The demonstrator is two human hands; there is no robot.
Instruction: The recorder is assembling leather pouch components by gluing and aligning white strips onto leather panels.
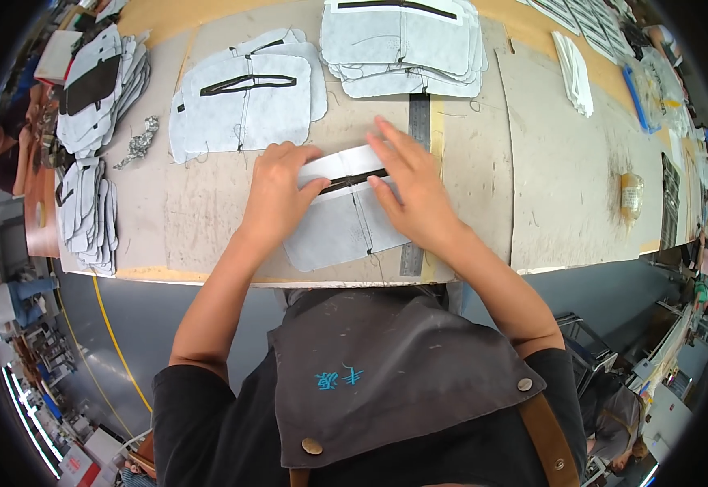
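A light grey fabric panel lies at a slant on the worktable before me, with a black strip and white bands across its upper part. My left hand has bent fingers at the panel's left edge, its thumb pressing beside the black strip. At the right edge, my right hand rests with fingers stretched and apart, thumb near the strip's end. A dark metal ruler runs partly beneath the panel. Two similar panels with a black-edged slot overlap beyond my left hand.
A thick stack of panels sits at the far middle. More piles and smaller pieces line the left side. White strips, a blue tray and a yellowish roll are on the right. Another person sits far left.
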